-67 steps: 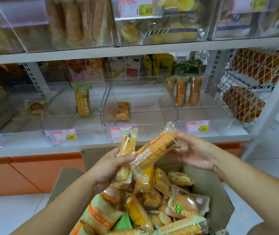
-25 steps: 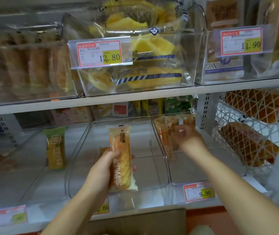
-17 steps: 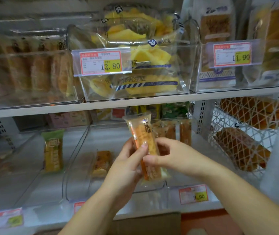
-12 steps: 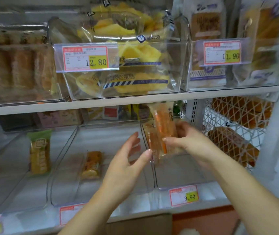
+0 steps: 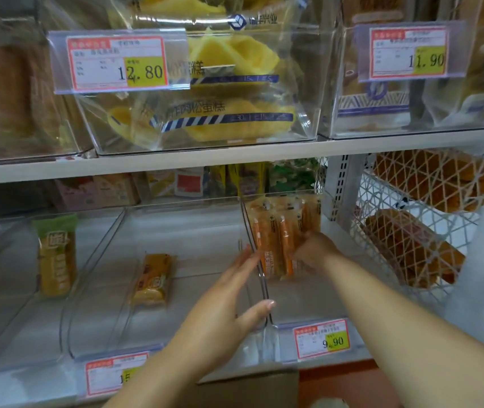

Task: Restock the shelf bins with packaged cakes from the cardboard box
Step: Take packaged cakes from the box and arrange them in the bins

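Your right grip (image 5: 313, 250) pinches the cake pkt (image 5: 285, 244), left grip (image 5: 229, 304) released; likely light, soft, slick film, so hold mid-body, gently.

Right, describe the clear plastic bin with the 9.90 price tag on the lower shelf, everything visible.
The clear plastic bin is an open-topped, see-through trough with thin walls, rightmost in its row, beside a white mesh basket. A red-and-yellow 9.90 price tag sits on its front. Long orange-wrapped cakes stand upright at its back; its front floor is bare. The right hand reaches inside, fingers curled on those cakes. The open left hand is at its left wall, thumb by the rim.
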Demonstrator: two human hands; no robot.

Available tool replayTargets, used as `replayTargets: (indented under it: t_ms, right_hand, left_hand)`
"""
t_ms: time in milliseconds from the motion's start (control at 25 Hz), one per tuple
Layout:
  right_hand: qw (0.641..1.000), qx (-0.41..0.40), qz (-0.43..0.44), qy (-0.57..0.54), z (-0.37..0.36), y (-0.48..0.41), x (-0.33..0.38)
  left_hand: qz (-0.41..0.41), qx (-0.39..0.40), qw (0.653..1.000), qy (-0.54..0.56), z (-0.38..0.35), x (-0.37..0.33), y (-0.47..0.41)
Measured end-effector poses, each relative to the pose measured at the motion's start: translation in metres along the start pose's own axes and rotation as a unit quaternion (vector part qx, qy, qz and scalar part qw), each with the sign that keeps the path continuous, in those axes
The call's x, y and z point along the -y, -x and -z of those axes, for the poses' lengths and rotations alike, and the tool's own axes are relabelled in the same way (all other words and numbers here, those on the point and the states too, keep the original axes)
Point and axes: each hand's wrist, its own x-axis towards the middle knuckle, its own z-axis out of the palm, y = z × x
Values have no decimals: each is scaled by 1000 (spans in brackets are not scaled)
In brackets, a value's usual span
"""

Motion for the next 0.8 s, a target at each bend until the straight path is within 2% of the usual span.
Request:
replayTargets:
  t_ms: [160,320,400,520,640,720,800]
  right_hand:
    - [999,18,-2,-31,-3,-4,-8]
    - [999,33,-7,-22,11,9,-6]
    - [1000,-19,3,-7,18,30,0]
    - [979,-154,91,-102,28,86,11]
    - [948,-206,215,-113,32,159,19]
    - [948,-152,265,-85,17,199,12]
    - [960,2,279,13,-5,227,-7]
  left_hand:
    - [-6,6,1000,19,-1,2,1]
    - [-11,-26,1000,12,5,-1,7]
    - [-26,-55,998,-9,12,-3,20]
    - [-87,-88,990,-66,26,-5,62]
    - [-115,-39,983,-139,30,6,115]
    - [-78,35,987,-135,27,20,150]
    - [-6,126,986,-106,18,36,183]
